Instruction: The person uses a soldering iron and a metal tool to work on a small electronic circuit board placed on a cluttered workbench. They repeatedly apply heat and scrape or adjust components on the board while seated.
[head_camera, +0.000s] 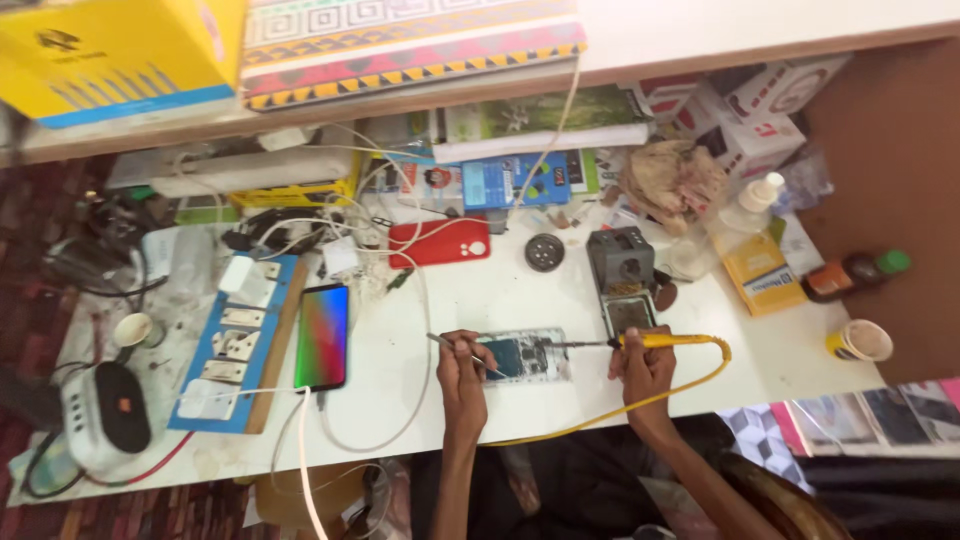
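An opened phone (525, 357) with its circuit board bare lies on the white bench (520, 295). My left hand (460, 372) grips thin metal tweezers (455, 347) whose tips rest on the board's left part. My right hand (643, 362) holds a yellow-handled soldering iron (668, 341), its metal tip pointing left onto the board. The iron's yellow cable (640, 403) loops round my right wrist and runs off the bench's near edge.
A lit phone (322, 336) charges left of centre beside a blue socket board (232, 340). A red phone case (440, 241), a grey soldering stand (620, 262), a pump bottle (750, 205), paper cups (860, 341) and tangled white cables (370, 230) crowd the bench. Boxes fill the shelf behind.
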